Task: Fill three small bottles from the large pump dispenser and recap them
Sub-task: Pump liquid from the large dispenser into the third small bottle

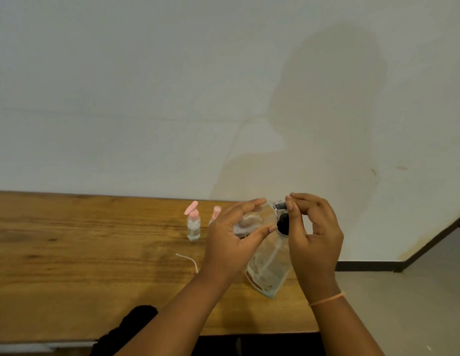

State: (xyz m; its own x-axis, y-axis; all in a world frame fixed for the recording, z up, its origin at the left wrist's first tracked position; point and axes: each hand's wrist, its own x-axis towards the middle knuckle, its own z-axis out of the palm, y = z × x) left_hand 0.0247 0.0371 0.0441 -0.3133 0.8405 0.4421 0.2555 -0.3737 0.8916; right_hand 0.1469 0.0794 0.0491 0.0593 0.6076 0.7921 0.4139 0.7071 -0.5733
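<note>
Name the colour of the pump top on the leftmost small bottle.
Pink; the pump top shows best in the head view.

The table (95,240) across the lower half is wood, warm brown, plainly grained, with a low sheen. At centre right the large dispenser (270,268) is clear glossy plastic, its pump head (283,224) matt black. The small bottle (193,227) left of centre and the third small bottle (253,219) at centre look like clear shiny plastic. The first has a smooth pink plastic pump, and the second small bottle (216,210) beside it a pink cap. The thin white tube (189,259) looks plastic. The wall (146,98) above is matt paint, stained to the right. Black cloth (131,325) lies at lower left.
</note>
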